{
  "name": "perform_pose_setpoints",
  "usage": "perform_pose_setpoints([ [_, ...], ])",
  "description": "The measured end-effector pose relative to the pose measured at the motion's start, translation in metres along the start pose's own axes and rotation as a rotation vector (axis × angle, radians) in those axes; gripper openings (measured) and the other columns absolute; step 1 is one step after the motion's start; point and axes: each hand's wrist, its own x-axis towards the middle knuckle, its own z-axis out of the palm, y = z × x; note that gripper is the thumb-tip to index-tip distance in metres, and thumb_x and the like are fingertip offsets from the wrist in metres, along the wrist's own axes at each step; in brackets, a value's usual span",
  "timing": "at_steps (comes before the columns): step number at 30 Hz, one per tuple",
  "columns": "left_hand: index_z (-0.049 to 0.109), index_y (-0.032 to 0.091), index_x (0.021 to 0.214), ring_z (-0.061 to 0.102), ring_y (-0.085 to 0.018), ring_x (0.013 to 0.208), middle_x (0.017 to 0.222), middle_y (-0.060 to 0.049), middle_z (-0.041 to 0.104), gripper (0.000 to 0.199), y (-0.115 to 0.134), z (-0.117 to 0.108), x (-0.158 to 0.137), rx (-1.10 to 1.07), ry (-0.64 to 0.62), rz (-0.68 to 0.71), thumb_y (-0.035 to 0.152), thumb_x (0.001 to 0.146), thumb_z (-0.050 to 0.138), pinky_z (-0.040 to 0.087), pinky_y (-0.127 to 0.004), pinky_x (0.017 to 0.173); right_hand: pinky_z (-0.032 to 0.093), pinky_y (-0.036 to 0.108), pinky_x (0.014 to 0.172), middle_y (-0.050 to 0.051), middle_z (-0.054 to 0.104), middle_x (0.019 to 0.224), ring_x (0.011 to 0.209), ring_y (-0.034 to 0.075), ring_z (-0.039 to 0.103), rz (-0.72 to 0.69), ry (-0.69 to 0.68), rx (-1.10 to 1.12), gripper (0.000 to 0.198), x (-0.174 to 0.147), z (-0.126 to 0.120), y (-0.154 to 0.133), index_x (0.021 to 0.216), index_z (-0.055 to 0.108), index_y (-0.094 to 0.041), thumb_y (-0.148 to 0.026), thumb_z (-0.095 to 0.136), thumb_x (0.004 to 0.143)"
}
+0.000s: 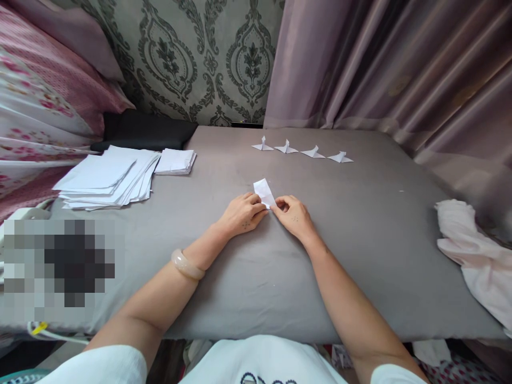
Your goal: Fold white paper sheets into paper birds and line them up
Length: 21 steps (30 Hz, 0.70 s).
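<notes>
A small folded piece of white paper (pixel 264 192) lies on the grey-covered table between my hands, near the middle of the view. My left hand (pixel 244 213) has its fingers closed at the paper's lower left edge. At the lower right corner, my right hand (pixel 294 216) pinches the paper between thumb and forefinger. The fingers hide the paper's bottom edge in part. Several folded white paper figures, among them one paper figure (pixel 263 144) at the left end, stand in a row farther back.
A large stack of white paper (pixel 108 178) lies at the left, beside a smaller stack of paper squares (pixel 175 161). Behind them is a black flat item (pixel 148 132). A pale cloth (pixel 468 245) lies at the right edge. The grey table (pixel 360 229) borders curtains (pixel 328 64).
</notes>
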Motion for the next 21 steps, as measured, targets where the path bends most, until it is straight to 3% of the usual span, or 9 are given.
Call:
perform_pose_setpoints([
  [3,0.061,0.017,0.104,0.053,-0.023,0.096,0.105,-0.012,0.059,0.025,-0.001,-0.001,0.000,0.026,0.202,-0.103,0.033,0.093,0.045,0.042,-0.036,0.084,0.044,0.026,0.067,0.002,0.065,0.088,0.068,0.013,0.057,-0.123,0.038,-0.049,0.011,-0.003,0.002,-0.005,0.085,0.068,-0.021,-0.026,0.058,0.083],
  [5,0.054,0.016,0.117,0.048,-0.028,0.110,0.118,-0.016,0.054,0.034,-0.001,-0.004,0.000,0.083,0.391,-0.220,0.037,0.090,0.052,0.037,-0.042,0.094,0.043,0.026,0.071,0.004,0.064,0.092,0.078,0.015,0.058,-0.235,0.108,-0.119,0.015,-0.005,0.001,-0.008,0.089,0.068,-0.022,-0.023,0.053,0.088],
  [7,0.051,0.017,0.122,0.042,-0.031,0.119,0.126,-0.017,0.050,0.039,-0.001,-0.006,-0.001,0.129,0.462,-0.272,0.036,0.088,0.055,0.029,-0.045,0.099,0.042,0.027,0.076,0.006,0.063,0.095,0.089,0.018,0.057,-0.343,0.167,-0.229,0.022,-0.006,-0.002,-0.011,0.094,0.068,-0.023,-0.022,0.046,0.093],
  [10,0.061,0.023,0.105,0.044,-0.028,0.118,0.120,-0.009,0.059,0.018,-0.002,-0.007,-0.002,0.128,0.319,-0.138,0.024,0.090,0.050,0.022,-0.046,0.099,0.040,0.029,0.079,0.007,0.062,0.096,0.091,0.019,0.054,-0.431,0.156,-0.369,0.028,-0.007,-0.006,-0.012,0.094,0.068,-0.022,-0.018,0.040,0.095],
  [13,0.063,0.022,0.085,0.052,-0.023,0.105,0.096,-0.004,0.068,0.019,-0.003,-0.006,-0.002,0.107,0.173,0.003,0.015,0.089,0.046,0.023,-0.044,0.095,0.038,0.029,0.076,0.007,0.061,0.095,0.088,0.018,0.053,-0.439,0.078,-0.452,0.027,-0.009,-0.010,-0.012,0.090,0.067,-0.021,-0.015,0.041,0.094],
  [16,0.063,0.019,0.079,0.054,-0.021,0.093,0.083,-0.004,0.068,0.020,-0.003,-0.005,-0.001,0.097,0.119,0.042,0.014,0.088,0.046,0.025,-0.042,0.093,0.037,0.029,0.071,0.006,0.061,0.094,0.086,0.018,0.054,-0.409,-0.020,-0.500,0.023,-0.012,-0.013,-0.013,0.088,0.067,-0.021,-0.016,0.045,0.093],
  [21,0.064,0.018,0.075,0.055,-0.020,0.086,0.080,-0.005,0.067,0.023,-0.002,-0.007,0.000,0.040,0.090,0.035,0.024,0.090,0.047,0.026,-0.043,0.093,0.035,0.028,0.065,0.004,0.063,0.097,0.084,0.016,0.058,-0.257,-0.177,-0.430,0.018,-0.014,-0.017,-0.018,0.093,0.067,-0.023,-0.025,0.049,0.093],
])
